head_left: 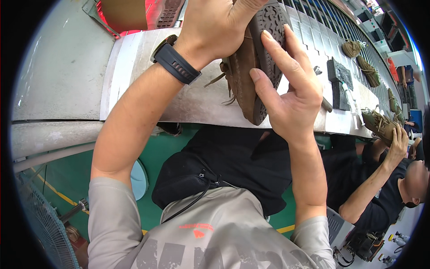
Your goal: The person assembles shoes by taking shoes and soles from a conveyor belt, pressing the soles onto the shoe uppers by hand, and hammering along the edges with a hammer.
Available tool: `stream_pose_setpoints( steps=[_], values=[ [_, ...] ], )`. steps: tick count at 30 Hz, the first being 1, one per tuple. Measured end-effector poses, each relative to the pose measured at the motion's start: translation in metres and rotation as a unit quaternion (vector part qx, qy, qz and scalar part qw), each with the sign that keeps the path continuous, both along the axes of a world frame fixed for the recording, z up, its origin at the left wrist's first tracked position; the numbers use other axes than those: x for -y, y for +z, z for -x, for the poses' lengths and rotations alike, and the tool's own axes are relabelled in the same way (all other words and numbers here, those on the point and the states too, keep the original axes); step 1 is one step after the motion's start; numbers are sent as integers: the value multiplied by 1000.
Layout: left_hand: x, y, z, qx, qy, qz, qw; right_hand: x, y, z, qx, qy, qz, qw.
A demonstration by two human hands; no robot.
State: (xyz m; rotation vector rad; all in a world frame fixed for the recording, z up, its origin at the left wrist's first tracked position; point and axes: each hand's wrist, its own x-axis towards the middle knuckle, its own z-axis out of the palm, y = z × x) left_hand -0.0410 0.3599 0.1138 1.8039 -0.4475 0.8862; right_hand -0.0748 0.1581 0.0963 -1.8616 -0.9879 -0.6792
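A brown lace-up shoe (pixel 244 78) is held on its side above the work surface, its dark treaded sole turned to the right. My left hand (pixel 217 29) grips its far end; the top of that hand is cut off by the frame's edge. With thumb and fingers, my right hand (pixel 293 85) clasps the shoe across the sole, the thumb at the sole's edge and the fingertips on the tread. Loose laces hang from the shoe's left side. A dark watch sits on my left wrist.
A roller conveyor (pixel 322 20) runs along the far side, with brown shoes (pixel 368 71) on it. Right of my hands lie a black block (pixel 339 76) and a white tool. A co-worker (pixel 380 188) at right handles another shoe (pixel 378 125). A fan (pixel 45 219) stands at lower left.
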Motion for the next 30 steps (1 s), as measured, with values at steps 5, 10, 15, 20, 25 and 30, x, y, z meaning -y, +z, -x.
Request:
stream_pose_setpoints(
  steps=[5, 10, 15, 20, 25, 30],
  values=[
    [19, 21, 15, -52, 40, -10, 998, 5, 8, 6, 12, -33, 67, 997],
    [16, 10, 7, -48, 21, 17, 998, 4, 9, 3, 10, -38, 83, 996],
    [3, -7, -6, 2, -46, -21, 999, 4, -2, -7, -1, -16, 57, 998],
    [5, -2, 7, 16, -81, 15, 996, 12, 7, 1, -65, 39, -4, 997],
    [-4, 34, 33, 169, -54, -223, 959, 23, 40, 18, -205, 112, -180, 956],
    [5, 35, 57, 147, -60, -219, 963, 31, 63, 28, -227, 141, -134, 954]
  ],
)
